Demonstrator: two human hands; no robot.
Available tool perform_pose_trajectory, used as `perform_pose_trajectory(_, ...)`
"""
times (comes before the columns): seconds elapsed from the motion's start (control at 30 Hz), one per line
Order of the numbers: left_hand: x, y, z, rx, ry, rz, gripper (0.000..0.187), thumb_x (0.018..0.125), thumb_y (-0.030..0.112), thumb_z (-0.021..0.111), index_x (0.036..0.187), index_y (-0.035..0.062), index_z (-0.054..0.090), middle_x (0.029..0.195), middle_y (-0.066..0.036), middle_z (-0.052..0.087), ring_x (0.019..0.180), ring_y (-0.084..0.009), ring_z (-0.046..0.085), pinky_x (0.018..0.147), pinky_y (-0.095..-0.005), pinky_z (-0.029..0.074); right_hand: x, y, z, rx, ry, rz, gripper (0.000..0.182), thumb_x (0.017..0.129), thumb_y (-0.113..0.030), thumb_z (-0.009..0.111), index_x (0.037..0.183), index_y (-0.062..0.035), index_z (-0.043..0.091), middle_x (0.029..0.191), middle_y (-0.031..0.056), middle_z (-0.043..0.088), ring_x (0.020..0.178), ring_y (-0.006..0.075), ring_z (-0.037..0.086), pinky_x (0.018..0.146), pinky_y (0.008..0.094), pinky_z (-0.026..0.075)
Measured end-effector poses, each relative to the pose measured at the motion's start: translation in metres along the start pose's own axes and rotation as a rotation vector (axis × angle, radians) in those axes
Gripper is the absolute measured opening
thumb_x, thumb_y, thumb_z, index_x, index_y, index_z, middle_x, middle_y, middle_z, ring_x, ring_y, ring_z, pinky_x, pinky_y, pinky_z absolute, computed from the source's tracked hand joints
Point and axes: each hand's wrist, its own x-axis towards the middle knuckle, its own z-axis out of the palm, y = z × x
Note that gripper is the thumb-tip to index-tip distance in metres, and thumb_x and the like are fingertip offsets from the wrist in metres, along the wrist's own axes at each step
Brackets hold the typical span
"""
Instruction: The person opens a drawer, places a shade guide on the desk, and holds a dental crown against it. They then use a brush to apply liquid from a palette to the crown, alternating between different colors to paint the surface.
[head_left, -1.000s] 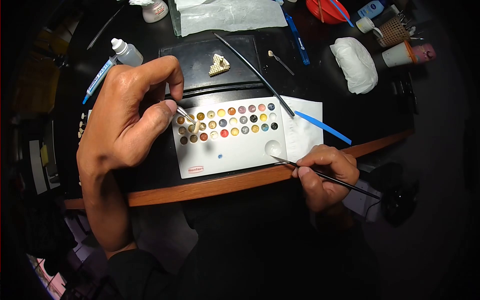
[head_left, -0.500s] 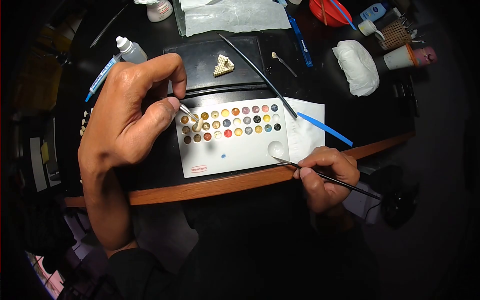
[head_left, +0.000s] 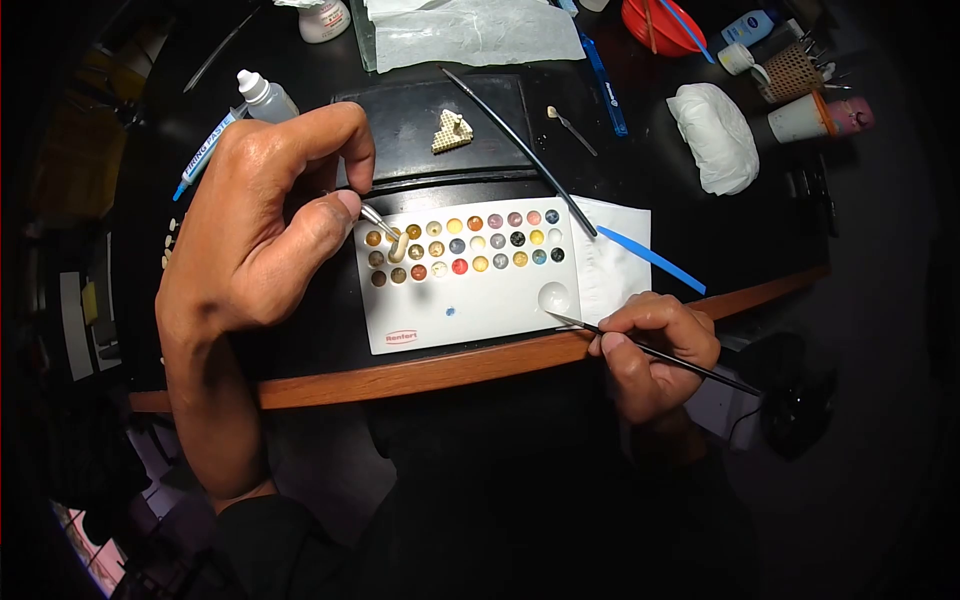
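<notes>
White palette (head_left: 480,318), centre of the frame. Left hand (head_left: 265,220), left of centre, pinches a metal tool (head_left: 375,217) bearing a small pale piece (head_left: 399,247). Right hand (head_left: 658,352), lower right, fingers closed narrowly on a thin brush (head_left: 720,377), its tip beside the large well (head_left: 554,297).

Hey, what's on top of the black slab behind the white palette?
A pale honeycomb piece sits on the black slab, and a dark brush crosses its right side. The left hand covers its left side, so I can't see there.
</notes>
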Motion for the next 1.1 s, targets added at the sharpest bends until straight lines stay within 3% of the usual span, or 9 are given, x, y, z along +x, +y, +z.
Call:
perform_pose_trajectory(0.07, 0.000, 0.003, -0.003, 0.011, -0.034, -0.025, 0.036, 0.065, 0.027, 0.056, 0.083, -0.0042, 0.056, 0.069, -0.007, 0.050, 0.056, -0.0145, 0.046, 0.057, -0.0329, 0.034, 0.000, 0.001, 0.001, 0.010, 0.006, 0.000, 0.007, 0.080, -0.003, 0.068, 0.082, 0.0035, 0.069, 0.064, 0.0080, 0.067, 0.051, 0.0075, 0.057, 0.049, 0.0227, 0.040)
perform_pose_trajectory(0.2, 0.001, -0.005, -0.002, -0.037, 0.056, 0.136, 0.021, 0.072, 0.017, 0.058, 0.081, -0.0028, 0.057, 0.058, -0.008, 0.048, 0.052, -0.0162, 0.048, 0.052, -0.0334, 0.035, 0.002, -0.002, -0.001, 0.030, -0.014, 0.014, 0.006, 0.081, -0.003, 0.068, 0.081, 0.0030, 0.067, 0.065, 0.0083, 0.068, 0.052, 0.0079, 0.058, 0.049, 0.0231, 0.041)
perform_pose_trajectory(0.33, -0.001, -0.008, -0.013, -0.071, 0.161, 0.147, 0.018, 0.075, 0.015, 0.057, 0.079, -0.0022, 0.056, 0.057, -0.007, 0.048, 0.052, -0.0147, 0.046, 0.052, -0.0329, 0.034, 0.010, -0.016, 0.000, 0.195, -0.033, 0.107, 0.007, 0.084, -0.001, 0.064, 0.091, 0.0030, 0.065, 0.073, 0.0125, 0.070, 0.066, 0.0140, 0.066, 0.062, 0.0256, 0.050)
perform_pose_trajectory(0.4, -0.004, -0.008, -0.020, -0.046, 0.147, 0.055, 0.029, 0.072, 0.024, 0.055, 0.082, -0.0035, 0.055, 0.065, -0.005, 0.047, 0.056, -0.0117, 0.044, 0.055, -0.0308, 0.032, 0.030, -0.025, 0.007, 0.233, -0.113, 0.078, 0.008, 0.087, -0.002, 0.066, 0.092, 0.0038, 0.066, 0.076, 0.0131, 0.071, 0.069, 0.0145, 0.067, 0.065, 0.0257, 0.050)
perform_pose_trajectory(0.53, -0.010, -0.007, -0.035, -0.059, 0.134, 0.028, 0.028, 0.070, 0.027, 0.056, 0.073, -0.0008, 0.051, 0.061, -0.004, 0.044, 0.056, -0.0123, 0.043, 0.055, -0.0308, 0.032, 0.082, -0.036, 0.027, 0.116, -0.429, 0.021, 0.008, 0.091, 0.001, 0.073, 0.098, 0.0047, 0.073, 0.085, 0.0115, 0.074, 0.075, 0.0135, 0.069, 0.067, 0.0247, 0.052)
perform_pose_trajectory(0.73, -0.018, -0.003, -0.038, -0.060, 0.023, -0.054, 0.027, 0.061, 0.025, 0.058, 0.063, 0.0007, 0.047, 0.059, -0.008, 0.052, 0.054, -0.0173, 0.052, 0.055, -0.0309, 0.039, 0.109, -0.031, 0.071, 0.335, -0.434, 0.282, 0.012, 0.102, -0.006, 0.071, 0.101, 0.0056, 0.070, 0.087, 0.0107, 0.075, 0.077, 0.0080, 0.070, 0.066, 0.0201, 0.054)
perform_pose_trajectory(0.83, -0.020, 0.006, -0.041, 0.015, -0.044, -0.226, 0.024, 0.057, 0.023, 0.060, 0.062, 0.0027, 0.048, 0.058, -0.007, 0.052, 0.056, -0.0188, 0.050, 0.060, -0.0320, 0.041, 0.109, -0.029, 0.083, 0.284, -0.429, 0.347, 0.013, 0.103, -0.007, 0.070, 0.099, 0.0064, 0.068, 0.082, 0.0106, 0.075, 0.074, 0.0077, 0.071, 0.063, 0.0198, 0.055)
perform_pose_trajectory(1.0, -0.028, 0.009, -0.037, 0.163, 0.002, -0.248, 0.022, 0.054, 0.021, 0.064, 0.065, 0.0061, 0.052, 0.065, -0.003, 0.050, 0.071, -0.0223, 0.047, 0.072, -0.0338, 0.040, 0.107, -0.023, 0.093, 0.342, -0.400, 0.386, 0.013, 0.102, -0.005, 0.071, 0.097, 0.0075, 0.068, 0.077, 0.0103, 0.074, 0.070, 0.0063, 0.071, 0.058, 0.0176, 0.053)
perform_pose_trajectory(1.1, -0.029, 0.011, -0.039, 0.167, -0.006, -0.248, 0.021, 0.054, 0.017, 0.066, 0.068, 0.0063, 0.055, 0.069, -0.002, 0.051, 0.074, -0.0202, 0.048, 0.072, -0.0323, 0.040, 0.108, -0.023, 0.093, 0.318, -0.402, 0.410, 0.014, 0.101, -0.005, 0.071, 0.096, 0.0072, 0.069, 0.076, 0.0096, 0.075, 0.068, 0.0050, 0.070, 0.057, 0.0171, 0.052)
